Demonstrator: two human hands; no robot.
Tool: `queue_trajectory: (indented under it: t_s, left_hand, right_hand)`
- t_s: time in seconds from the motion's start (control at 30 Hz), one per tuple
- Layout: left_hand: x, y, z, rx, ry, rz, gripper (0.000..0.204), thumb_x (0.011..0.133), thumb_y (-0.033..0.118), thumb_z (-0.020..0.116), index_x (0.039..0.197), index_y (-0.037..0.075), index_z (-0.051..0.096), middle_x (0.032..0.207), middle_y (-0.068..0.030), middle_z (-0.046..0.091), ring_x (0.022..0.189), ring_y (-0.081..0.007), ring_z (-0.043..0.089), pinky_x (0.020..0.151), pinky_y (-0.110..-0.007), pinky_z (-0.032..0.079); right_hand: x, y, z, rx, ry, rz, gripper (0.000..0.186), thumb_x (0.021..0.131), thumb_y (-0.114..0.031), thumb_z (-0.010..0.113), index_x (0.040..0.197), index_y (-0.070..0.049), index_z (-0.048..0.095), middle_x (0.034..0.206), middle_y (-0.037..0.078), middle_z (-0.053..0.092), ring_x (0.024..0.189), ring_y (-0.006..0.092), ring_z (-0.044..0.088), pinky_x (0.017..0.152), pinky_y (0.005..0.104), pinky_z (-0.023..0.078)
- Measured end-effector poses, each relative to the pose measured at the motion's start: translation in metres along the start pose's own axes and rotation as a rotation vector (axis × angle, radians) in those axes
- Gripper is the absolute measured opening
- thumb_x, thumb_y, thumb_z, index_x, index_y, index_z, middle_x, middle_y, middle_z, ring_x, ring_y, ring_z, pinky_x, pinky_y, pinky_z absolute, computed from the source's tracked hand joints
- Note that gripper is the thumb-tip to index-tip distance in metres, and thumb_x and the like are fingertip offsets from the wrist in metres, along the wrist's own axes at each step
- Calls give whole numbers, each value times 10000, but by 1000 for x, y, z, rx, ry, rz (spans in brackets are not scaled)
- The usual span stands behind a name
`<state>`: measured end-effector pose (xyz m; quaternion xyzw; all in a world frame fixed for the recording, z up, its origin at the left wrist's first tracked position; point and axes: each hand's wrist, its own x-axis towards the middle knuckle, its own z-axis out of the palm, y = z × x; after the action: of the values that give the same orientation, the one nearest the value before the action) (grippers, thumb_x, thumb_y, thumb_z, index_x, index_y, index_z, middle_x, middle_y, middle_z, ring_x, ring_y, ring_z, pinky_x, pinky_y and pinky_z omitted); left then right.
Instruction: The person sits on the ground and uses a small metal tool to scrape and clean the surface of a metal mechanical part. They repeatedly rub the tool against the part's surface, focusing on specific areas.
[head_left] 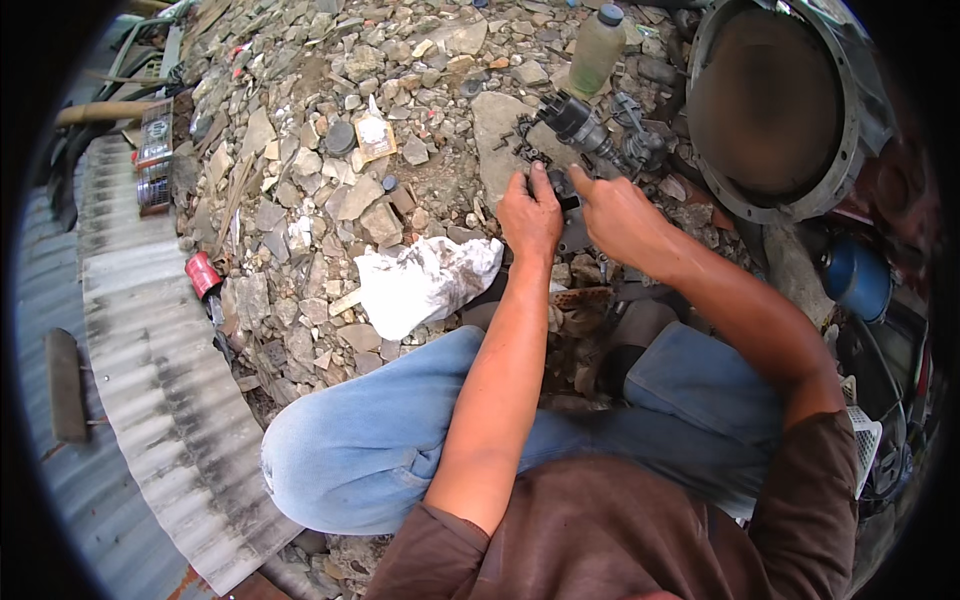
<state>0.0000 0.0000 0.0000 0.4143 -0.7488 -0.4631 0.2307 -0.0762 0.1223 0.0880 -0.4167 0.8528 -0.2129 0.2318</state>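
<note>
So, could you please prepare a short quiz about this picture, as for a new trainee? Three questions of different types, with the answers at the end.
1. Which thing lies nearest to the left knee?
A) red container
B) white cloth
C) capped bottle

2. True or false: the black cylindrical part lies farther from the brown shirt than the left hand and the right hand do.

3. Fill in: the grey corrugated sheet lies on the ____ side of the picture.

Key: 1. B; 2. True; 3. left
</note>
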Motion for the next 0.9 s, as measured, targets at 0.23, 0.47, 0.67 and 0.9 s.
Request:
queue_trajectory:
  t_s: [0.23, 0.47, 0.67, 0.9]
  left_hand:
    - [-9, 0, 2, 8, 25, 2, 534, 1070, 457, 595, 833, -20, 632, 717, -311, 647, 725, -551, 642, 643, -587, 472]
    - [-5, 0, 0, 48, 14, -41, 535, 1066, 459, 596, 839, -22, 648, 724, -300, 664, 730, -544, 653, 656, -589, 483]
    - [-4, -1, -1, 19, 32, -22, 530, 1068, 456, 588, 835, -15, 650, 717, -293, 667, 720, -538, 657, 660, -579, 495]
    - [-6, 13, -7, 37, -23, -91, 545, 1074, 414, 592, 882, -90, 662, 808, -324, 674, 775, -512, 656, 736, -530, 504]
  right_hand:
    - [-7, -4, -8, -53, -33, 58, 552, 910, 4, 566, 1442, 146, 532, 804, 371, 672, 835, 547, 700, 772, 595, 557]
    - [-6, -11, -4, -35, -57, 51, 556, 921, 3, 555, 1465, 114, 526, 831, 382, 672, 853, 552, 698, 793, 595, 555]
    - [-7, -7, -1, 51, -26, 48, 566, 922, 15, 533, 1483, 93, 523, 866, 409, 656, 897, 577, 675, 828, 602, 546]
    - [-6, 0, 9, 394, 22, 203, 482, 1031, -61, 483, 1507, 1, 528, 822, 244, 719, 719, 382, 739, 679, 498, 589]
